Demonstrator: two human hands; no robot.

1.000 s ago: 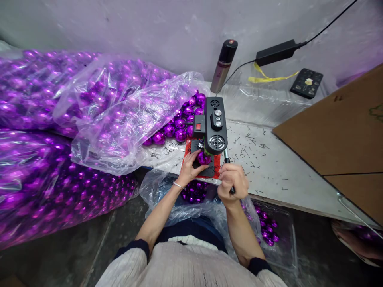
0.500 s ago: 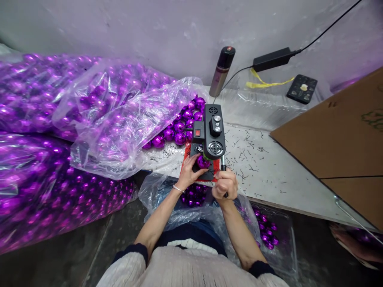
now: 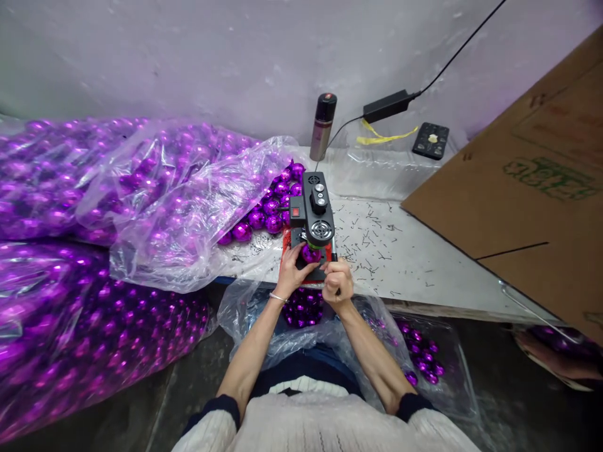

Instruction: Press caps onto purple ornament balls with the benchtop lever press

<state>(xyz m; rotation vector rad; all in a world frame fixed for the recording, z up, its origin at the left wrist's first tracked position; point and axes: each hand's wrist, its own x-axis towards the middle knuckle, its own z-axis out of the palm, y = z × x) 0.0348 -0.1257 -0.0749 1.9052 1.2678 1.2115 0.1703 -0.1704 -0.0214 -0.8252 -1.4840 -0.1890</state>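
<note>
A small black press machine with a red switch stands on a red and black base at the front edge of the white table. Under its head sits one shiny purple ball. My left hand grips this ball from the left, between thumb and fingers. On the machine's right side my right hand is wrapped round the lever handle. More purple balls lie loose to the left of the machine, spilling from a clear plastic bag.
Large bags of purple balls fill the left. Behind the machine stand a spray can, a black adapter and a dark flat box. A cardboard box leans in at the right. Dark scraps litter the table.
The view has shifted, so the machine and both hands appear farther left. Both hands keep their grips, the left on the ball and the right on the lever.
</note>
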